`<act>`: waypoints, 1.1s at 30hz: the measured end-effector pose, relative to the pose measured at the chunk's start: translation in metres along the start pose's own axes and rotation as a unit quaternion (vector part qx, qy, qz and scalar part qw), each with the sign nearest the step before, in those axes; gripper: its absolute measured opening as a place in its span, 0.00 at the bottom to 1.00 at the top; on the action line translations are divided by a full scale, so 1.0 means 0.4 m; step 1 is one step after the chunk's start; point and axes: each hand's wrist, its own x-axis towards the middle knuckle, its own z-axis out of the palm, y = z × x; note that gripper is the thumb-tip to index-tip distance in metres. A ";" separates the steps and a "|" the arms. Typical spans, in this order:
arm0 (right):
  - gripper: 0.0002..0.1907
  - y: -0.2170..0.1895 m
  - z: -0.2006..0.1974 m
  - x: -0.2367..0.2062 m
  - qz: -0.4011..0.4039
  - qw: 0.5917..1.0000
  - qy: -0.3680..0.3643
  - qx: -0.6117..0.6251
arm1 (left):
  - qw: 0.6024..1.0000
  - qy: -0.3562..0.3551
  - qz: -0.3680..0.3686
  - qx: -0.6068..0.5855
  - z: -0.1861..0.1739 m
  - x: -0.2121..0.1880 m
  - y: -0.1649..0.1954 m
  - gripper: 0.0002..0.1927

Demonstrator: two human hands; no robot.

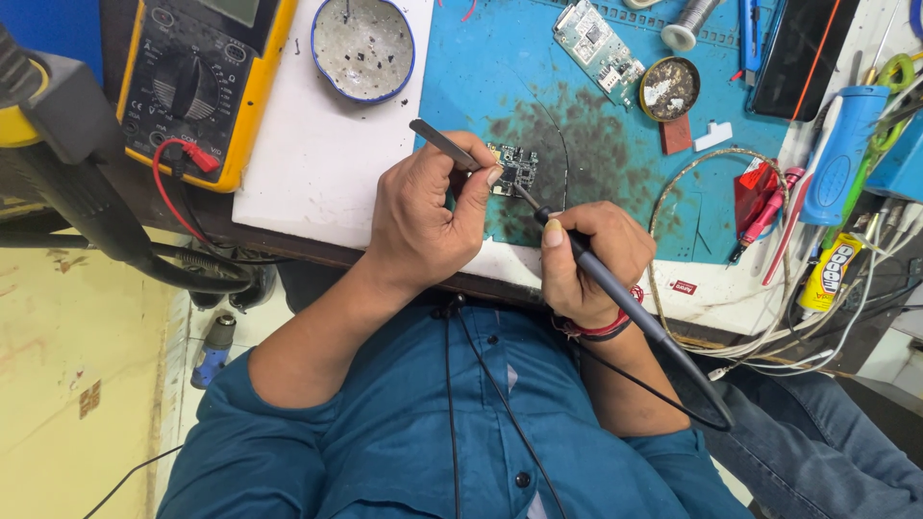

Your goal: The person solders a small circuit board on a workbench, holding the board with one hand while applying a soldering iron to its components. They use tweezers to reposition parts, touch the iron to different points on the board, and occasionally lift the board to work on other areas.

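A: Left hand [418, 216]: closed round thin grey metal tweezers [444, 146], tips down at the small dark square circuit board [515, 167]. Thumb and forefinger pinch the shaft.

B: Right hand [586, 259]: wrapped about a slim black soldering iron [615, 288], tip touching the same board's near edge. Black cord loops off the handle's end.

A: Board lies on the blue work mat [500, 67], on its scorched dark patch, between both hands.

B: Outward: second pale green circuit board [598, 40] at mat's top, round brass tin [670, 88] just beside it, small red block [676, 135] below that.

A: Left of mat, white dish with blue rim [363, 46]; yellow-cased multimeter [197, 82] further left.

B: Packages: yellow glue tube [829, 271] at right edge, lying slanted; small red label [684, 286] on the white bench front.
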 end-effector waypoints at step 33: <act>0.05 -0.003 0.002 0.005 -0.002 1.000 -0.004 0.006 | 1.000 0.001 -0.004 -0.001 -0.002 0.000 0.000 0.07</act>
